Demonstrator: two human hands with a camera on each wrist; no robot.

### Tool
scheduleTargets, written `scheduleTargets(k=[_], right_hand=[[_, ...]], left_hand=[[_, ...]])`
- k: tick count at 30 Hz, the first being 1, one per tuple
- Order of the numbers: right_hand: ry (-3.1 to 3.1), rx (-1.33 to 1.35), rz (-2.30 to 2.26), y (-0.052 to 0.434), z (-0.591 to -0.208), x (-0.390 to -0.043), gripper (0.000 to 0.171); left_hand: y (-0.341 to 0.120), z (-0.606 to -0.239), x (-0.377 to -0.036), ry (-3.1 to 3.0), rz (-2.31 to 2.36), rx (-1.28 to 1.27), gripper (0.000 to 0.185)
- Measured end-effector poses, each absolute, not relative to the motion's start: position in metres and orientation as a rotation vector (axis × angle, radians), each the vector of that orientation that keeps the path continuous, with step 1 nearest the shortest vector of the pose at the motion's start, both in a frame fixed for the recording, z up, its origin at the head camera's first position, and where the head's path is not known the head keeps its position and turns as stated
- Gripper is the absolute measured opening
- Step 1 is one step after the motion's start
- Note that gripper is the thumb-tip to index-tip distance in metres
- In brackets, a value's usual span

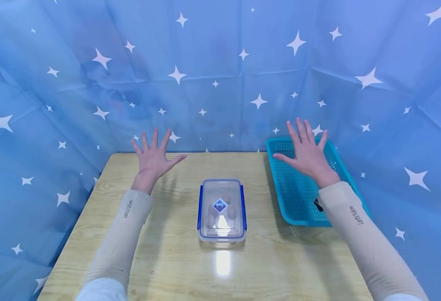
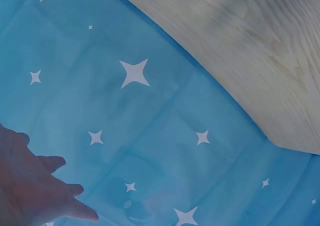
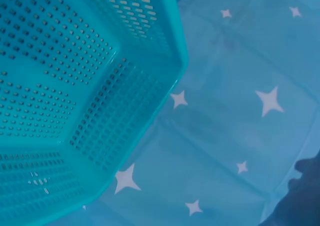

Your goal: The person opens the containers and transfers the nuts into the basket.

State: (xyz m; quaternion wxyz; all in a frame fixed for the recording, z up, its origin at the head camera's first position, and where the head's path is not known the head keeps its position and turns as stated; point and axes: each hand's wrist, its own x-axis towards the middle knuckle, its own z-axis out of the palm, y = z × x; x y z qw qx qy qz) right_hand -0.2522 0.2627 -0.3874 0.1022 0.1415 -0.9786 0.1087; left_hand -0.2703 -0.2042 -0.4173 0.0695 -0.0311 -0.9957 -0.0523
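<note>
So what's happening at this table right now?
A person holds both hands up over a wooden table, fingers spread, gripping nothing. The left hand hovers above the table's far left part; the right hand hovers above a teal perforated basket at the table's right edge. Between the arms sits a clear lidded box with blue clips, closed, with some small items inside. Neither hand touches it.

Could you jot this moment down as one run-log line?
left hand: open, raised | right hand: open, over basket | box: lidded, mid-table, untouched

Wood table (image 1: 175,267) w/ clear box (image 1: 221,211), teal basket (image 1: 299,196).
</note>
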Motion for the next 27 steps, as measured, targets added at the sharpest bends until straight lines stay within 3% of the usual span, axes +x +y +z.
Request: scheduleTargets(k=[27], right_hand=[[-2.863,0.506,0.36,0.233,-0.42,-0.235,0.104]], left_hand=[[-0.208,-0.439,-0.241,-2.961,-0.195,-0.111,0.103]])
